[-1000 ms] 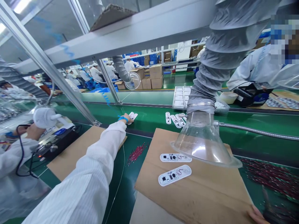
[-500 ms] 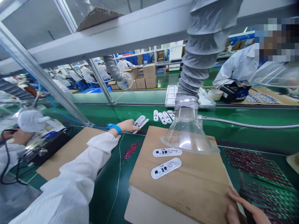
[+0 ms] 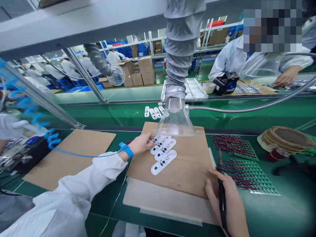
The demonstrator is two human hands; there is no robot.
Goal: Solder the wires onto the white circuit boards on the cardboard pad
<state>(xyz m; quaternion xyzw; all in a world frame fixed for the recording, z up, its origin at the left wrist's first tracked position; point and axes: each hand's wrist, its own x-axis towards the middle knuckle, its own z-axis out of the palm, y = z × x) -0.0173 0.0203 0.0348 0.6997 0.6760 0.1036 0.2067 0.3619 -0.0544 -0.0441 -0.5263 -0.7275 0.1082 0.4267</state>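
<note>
My left hand (image 3: 141, 144), with a blue wrist strap (image 3: 126, 150), pinches the left end of a white, rounded-end circuit board (image 3: 161, 144) on the brown cardboard (image 3: 190, 171). Several such boards lie slanted in a close row there, and the nearest one (image 3: 164, 162) lies apart from my fingers. They carry black parts and thin red wires. My right hand (image 3: 232, 200) is wrapped round a black soldering iron (image 3: 222, 200), tip pointing away from me, beside the cardboard's right edge.
A clear fume hood (image 3: 176, 123) hangs low over the cardboard's far edge. Green panels with red wires (image 3: 254, 177) lie on the right, near a round brown container (image 3: 286, 140). More white boards (image 3: 153, 113) lie beyond. A co-worker (image 3: 229, 56) sits opposite.
My left hand has brought the boards it held from the left side onto the cardboard, beside the two lying there. The view has turned right, showing more of my right hand and the soldering iron.
</note>
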